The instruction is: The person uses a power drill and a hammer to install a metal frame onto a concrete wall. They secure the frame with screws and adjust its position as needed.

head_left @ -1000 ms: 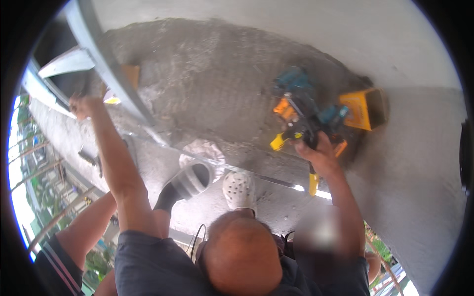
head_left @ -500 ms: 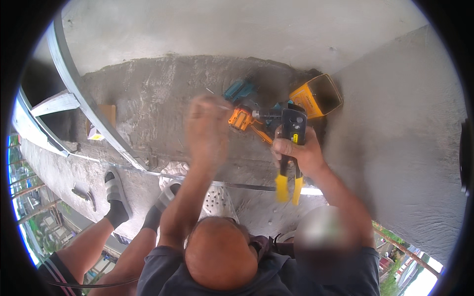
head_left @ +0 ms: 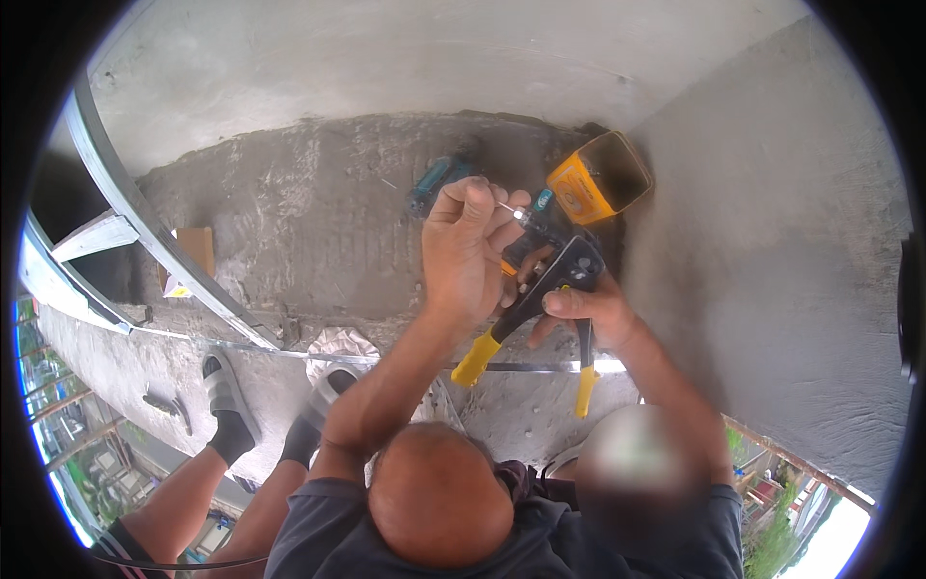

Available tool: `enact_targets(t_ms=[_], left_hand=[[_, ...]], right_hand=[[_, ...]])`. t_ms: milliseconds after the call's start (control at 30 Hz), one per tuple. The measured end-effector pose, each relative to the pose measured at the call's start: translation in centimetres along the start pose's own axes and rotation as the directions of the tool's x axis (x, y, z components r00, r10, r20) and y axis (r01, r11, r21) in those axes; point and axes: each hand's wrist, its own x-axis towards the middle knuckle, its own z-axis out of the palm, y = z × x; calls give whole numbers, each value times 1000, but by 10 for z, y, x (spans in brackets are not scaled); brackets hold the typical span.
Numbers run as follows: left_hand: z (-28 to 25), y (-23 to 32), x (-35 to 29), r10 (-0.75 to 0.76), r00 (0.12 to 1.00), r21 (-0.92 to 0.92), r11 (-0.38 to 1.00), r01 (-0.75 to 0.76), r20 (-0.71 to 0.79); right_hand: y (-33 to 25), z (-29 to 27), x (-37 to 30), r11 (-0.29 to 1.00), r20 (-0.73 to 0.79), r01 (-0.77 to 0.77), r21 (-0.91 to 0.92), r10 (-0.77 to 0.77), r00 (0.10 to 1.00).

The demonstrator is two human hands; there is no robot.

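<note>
My right hand (head_left: 606,311) is wrapped round a black hand riveter (head_left: 558,280) with yellow grip ends. Its two handles are spread apart, and the nose slants up to the left. At the nose tip, my left hand (head_left: 463,246) pinches a thin metal blind rivet (head_left: 508,206) between thumb and fingers. The rivet meets the nose; how deep it sits in it is hard to tell. Behind the riveter an orange tool (head_left: 509,267) is mostly hidden by my hands.
A yellow square-mouthed container (head_left: 575,193) leans near the wall corner. The teal tool (head_left: 439,183) lies on the rough concrete floor. A metal frame (head_left: 169,227) curves along the left, with a small cardboard box (head_left: 199,249) behind it. Another person's slippered foot (head_left: 230,396) is at lower left.
My left hand has moved right to the riveter's nose and pinches the rivet there. The riveter has tilted, and its handles have spread from nearly together to wide apart.
</note>
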Motion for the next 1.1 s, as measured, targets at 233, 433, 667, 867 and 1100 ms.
enact_targets(t_ms=[233, 433, 667, 867, 1100], left_hand=[[39, 8, -12, 85, 990, 137, 986, -99, 108], [96, 33, -16, 227, 919, 269, 909, -319, 322], [130, 20, -28, 8, 874, 274, 948, -161, 486], [173, 10, -50, -216, 763, 181, 975, 131, 609], [231, -12, -78, -7, 520, -53, 994, 101, 854]], right_hand=[[-35, -11, -23, 993, 174, -64, 96, 47, 984], [-58, 0, -47, 973, 175, 23, 229, -65, 983], [-72, -5, -106, 975, 69, 223, 15, -223, 972], [-105, 8, -175, 958, -147, 185, -221, -220, 964], [-121, 39, -250, 875, -270, 254, -412, -384, 883]])
